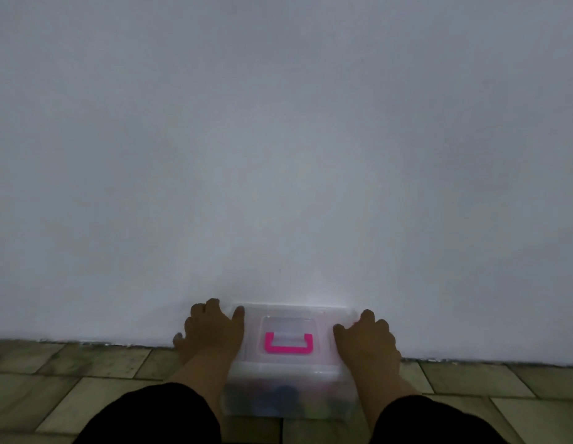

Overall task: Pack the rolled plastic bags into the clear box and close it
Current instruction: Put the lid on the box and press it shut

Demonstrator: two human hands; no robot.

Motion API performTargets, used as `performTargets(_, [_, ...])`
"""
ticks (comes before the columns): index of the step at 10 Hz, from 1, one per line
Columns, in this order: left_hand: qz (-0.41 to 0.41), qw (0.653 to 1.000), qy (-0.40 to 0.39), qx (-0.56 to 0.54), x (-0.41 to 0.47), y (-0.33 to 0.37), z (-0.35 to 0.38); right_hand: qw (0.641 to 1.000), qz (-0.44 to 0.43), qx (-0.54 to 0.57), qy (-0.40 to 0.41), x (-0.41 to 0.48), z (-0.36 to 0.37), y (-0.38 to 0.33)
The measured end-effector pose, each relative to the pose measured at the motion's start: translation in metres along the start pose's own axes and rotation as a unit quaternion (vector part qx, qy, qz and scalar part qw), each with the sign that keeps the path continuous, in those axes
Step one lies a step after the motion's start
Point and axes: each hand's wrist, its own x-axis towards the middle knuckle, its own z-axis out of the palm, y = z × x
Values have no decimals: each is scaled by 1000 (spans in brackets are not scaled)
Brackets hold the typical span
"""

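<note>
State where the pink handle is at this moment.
In the head view, the pink handle lies flat on the clear box's lid, low and centre, between the left hand and the right hand.

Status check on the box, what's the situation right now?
Left hand and right hand flat on the ends of the clear box. Lid on, pink handle down. Dark shapes inside. Nothing in the way.
</note>
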Motion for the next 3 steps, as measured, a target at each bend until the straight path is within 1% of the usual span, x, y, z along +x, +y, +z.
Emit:
performTargets(1, [38, 996, 1, -85, 7, -5, -25, 998, -25, 48, 4, 9, -36, -5])
performTargets(2, [81, 970, 20, -229, 20, -9, -86, 974, -104, 191, 66, 15, -101, -22])
performTargets(3, [100, 930, 55, -350, 25, -11, -174, 889, -230, 335, 212, -5, -201, -50])
